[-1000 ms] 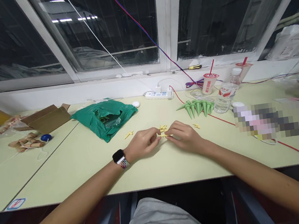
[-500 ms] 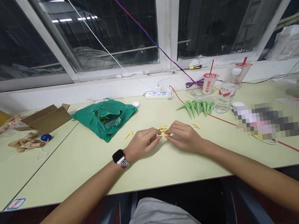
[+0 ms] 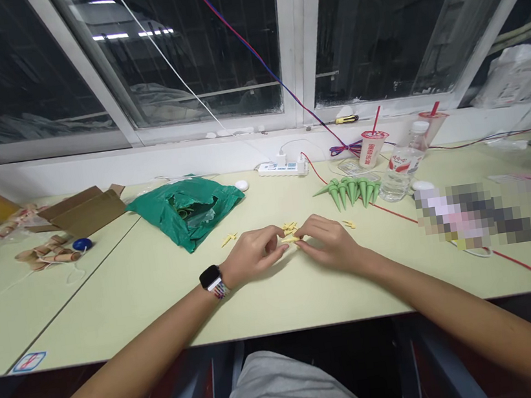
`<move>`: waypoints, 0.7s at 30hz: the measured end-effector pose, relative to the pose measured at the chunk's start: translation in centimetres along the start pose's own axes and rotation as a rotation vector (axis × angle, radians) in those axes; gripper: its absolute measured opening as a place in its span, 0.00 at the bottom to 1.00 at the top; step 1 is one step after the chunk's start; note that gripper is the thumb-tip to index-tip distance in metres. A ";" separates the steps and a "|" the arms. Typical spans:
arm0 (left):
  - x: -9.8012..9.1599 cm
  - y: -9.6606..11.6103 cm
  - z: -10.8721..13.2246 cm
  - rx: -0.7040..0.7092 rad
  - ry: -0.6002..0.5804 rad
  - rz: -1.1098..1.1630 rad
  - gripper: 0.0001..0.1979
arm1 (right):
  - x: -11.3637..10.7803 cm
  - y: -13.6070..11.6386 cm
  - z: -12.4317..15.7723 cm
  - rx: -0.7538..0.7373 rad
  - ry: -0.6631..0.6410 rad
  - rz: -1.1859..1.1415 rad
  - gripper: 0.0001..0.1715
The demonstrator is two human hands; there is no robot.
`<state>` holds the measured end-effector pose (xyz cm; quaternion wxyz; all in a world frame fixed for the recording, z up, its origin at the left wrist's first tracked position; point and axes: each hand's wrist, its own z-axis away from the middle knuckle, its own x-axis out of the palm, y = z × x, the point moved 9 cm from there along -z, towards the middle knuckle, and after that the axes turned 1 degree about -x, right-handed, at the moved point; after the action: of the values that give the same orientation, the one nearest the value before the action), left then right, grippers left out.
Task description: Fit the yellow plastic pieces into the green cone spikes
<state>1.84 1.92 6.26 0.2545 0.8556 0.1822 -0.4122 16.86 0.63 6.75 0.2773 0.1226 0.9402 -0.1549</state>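
My right hand (image 3: 327, 243) pinches a small, slim yellow plastic piece (image 3: 289, 240) by its right end, between thumb and forefinger. Facing it, my left hand (image 3: 253, 253) has its thumb and forefinger apart, close to the left tip of that piece; its other fingers curl out of sight. Just behind the fingertips lies a little pile of similar yellow pieces (image 3: 289, 228). More yellow pieces (image 3: 229, 237) rest beyond my left hand, and a few others (image 3: 348, 224) beyond my right.
A torn green plastic bag (image 3: 183, 210) lies back left, near an open cardboard box (image 3: 84, 213) and wooden toys on string (image 3: 50, 253). Green cone-shaped spikes (image 3: 350, 189), a water bottle (image 3: 400, 165) and a drink cup (image 3: 372, 148) stand back right. A red cable (image 3: 397, 215) crosses the table.
The left thumb and forefinger have parted from the yellow piece, which stays in the right hand and now shows more of its length. Both arms are nearly still.
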 end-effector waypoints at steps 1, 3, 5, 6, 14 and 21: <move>0.0 0.0 0.0 -0.002 0.004 0.005 0.08 | 0.0 0.1 0.1 0.003 -0.002 0.002 0.05; 0.0 0.2 0.0 0.024 0.003 -0.005 0.08 | 0.2 0.2 0.2 0.008 -0.008 0.006 0.06; 0.0 0.5 -0.1 0.061 -0.009 -0.032 0.11 | 0.2 0.4 0.3 0.011 -0.012 0.007 0.06; 0.1 0.6 -0.2 0.073 -0.013 -0.044 0.13 | 0.2 0.4 0.3 0.011 -0.012 0.009 0.06; 0.2 0.4 -0.2 0.048 -0.022 -0.057 0.15 | 0.1 0.3 0.3 0.009 -0.010 0.012 0.06; -0.5 -0.7 0.1 0.027 0.025 -0.060 0.09 | -0.9 1.0 0.2 0.019 0.006 0.054 0.06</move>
<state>1.08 2.39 6.40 0.2282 0.8582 0.2052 -0.4114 18.04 1.38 6.88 0.2774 0.1510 0.9359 -0.1559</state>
